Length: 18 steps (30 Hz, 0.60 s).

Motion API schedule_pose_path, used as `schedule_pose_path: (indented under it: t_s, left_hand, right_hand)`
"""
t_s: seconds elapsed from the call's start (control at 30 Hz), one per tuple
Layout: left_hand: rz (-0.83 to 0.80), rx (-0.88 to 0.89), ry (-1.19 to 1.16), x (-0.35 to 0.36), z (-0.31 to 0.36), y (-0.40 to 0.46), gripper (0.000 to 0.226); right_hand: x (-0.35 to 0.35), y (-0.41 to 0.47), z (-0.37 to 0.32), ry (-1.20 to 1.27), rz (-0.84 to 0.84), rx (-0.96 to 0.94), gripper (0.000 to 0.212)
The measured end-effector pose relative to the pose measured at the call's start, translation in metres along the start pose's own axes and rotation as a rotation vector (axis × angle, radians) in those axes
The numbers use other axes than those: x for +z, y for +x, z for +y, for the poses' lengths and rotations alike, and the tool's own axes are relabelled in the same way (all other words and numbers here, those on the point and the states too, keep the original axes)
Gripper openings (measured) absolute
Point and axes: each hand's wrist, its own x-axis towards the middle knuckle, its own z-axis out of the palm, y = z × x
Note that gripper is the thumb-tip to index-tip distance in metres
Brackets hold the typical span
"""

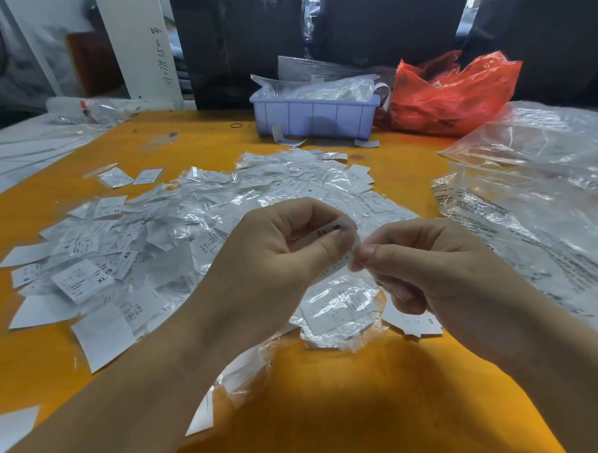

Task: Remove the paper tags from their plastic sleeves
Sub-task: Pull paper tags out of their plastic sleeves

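Tag [338, 243] white, curled, pinched btwn both hands.

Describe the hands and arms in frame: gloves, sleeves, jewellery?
Both bare: left hand and right hand wear no gloves, rings or watch. Forearms are uncovered to the frame edge, no sleeves in view. No markings visible.

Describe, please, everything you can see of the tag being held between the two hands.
The tag is a small white paper slip with dark print, bent into a curve above the pile of sleeved tags. The left hand pinches its upper part between thumb and fingers; the right hand pinches its lower edge. Whether a sleeve is around it cannot be told.
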Motion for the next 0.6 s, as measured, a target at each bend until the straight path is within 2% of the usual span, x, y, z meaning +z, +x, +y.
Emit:
schedule_pose_path:
  t_s: [0.33, 0.6]
  left_hand:
    - [0.087, 0.007, -0.025, -0.0051, 0.0018, 0.0009, 0.009]
    - [0.018, 0.014, 0.005, -0.0020, 0.0003, -0.0009, 0.009]
  right_hand:
    - [-0.0032, -0.0010, -0.0003, 0.008, -0.036, -0.006, 0.024]
    - [-0.0042, -0.0006, 0.0002, -0.009, -0.073, -0.002, 0.024]
